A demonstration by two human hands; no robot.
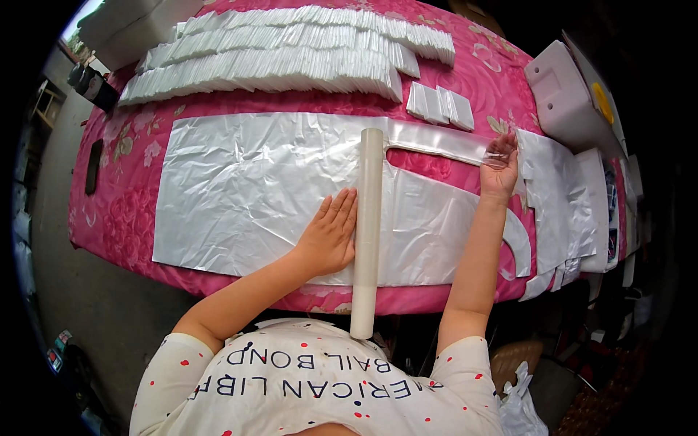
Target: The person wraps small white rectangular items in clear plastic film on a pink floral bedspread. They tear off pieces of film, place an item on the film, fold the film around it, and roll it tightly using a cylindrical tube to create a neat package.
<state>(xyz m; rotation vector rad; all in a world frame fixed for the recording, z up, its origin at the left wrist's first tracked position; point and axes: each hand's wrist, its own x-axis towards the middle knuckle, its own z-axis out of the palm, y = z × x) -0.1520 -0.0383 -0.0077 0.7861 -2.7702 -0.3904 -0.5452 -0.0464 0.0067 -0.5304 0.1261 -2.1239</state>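
Folding, apparently: your left hand lies flat, empty; right hand half-curled at strap, grip unclear. Next likely: leftward fold.

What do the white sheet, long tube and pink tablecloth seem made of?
White sheet: probably thin plastic film with a satin sheen, from its fine creases and bright highlights.
Long tube: straight, smooth and slightly glossy; plastic or wrapped cardboard, I can't tell.
Pink tablecloth: perhaps printed fabric or vinyl, fairly matte; it drapes downward.

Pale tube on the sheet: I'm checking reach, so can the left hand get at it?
Probably yes: the left hand rests close beside the pale tube, with nothing visible between them.
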